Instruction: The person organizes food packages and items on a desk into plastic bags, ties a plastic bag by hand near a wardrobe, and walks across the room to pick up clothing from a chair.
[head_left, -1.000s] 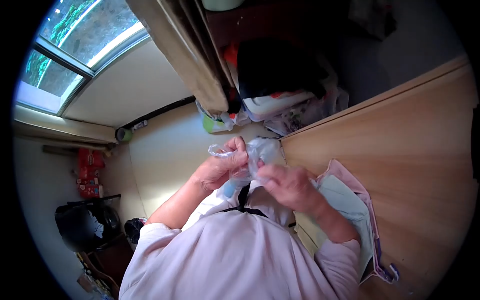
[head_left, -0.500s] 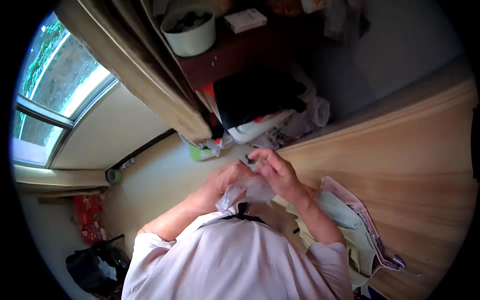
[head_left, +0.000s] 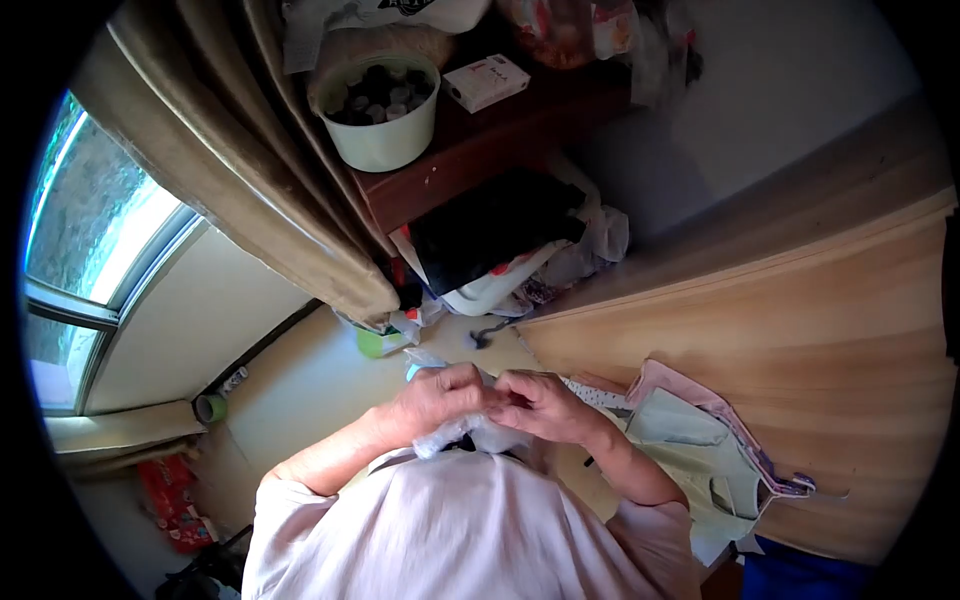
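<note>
Close in front of my chest, a crumpled clear plastic bag (head_left: 490, 432) is bunched between my two hands. My left hand (head_left: 447, 396) is closed round it, knuckles up, with some plastic hanging below the fingers. A pale blue bit and more clear film (head_left: 424, 361) show above that hand. Beside it my right hand (head_left: 543, 405) is closed too, its thumb and fingers pinched at the bag so that both hands meet. The fingertips are partly hidden, and what the bag contains I cannot make out.
A dark wooden shelf (head_left: 475, 130) ahead bears a pale tub (head_left: 385, 145) of small dark and clear pieces, plus a small white box (head_left: 487, 82). Beneath lies a black cloth (head_left: 500, 230) on a white container. A wooden panel (head_left: 780, 330) with hanging clothes (head_left: 680, 430) stands right; a curtain (head_left: 240, 170) hangs left.
My view has tilted up, showing more of the shelf. Both hands have lowered in view and come together; my right fingers, raised and spread before, are now pinched at the bag.
</note>
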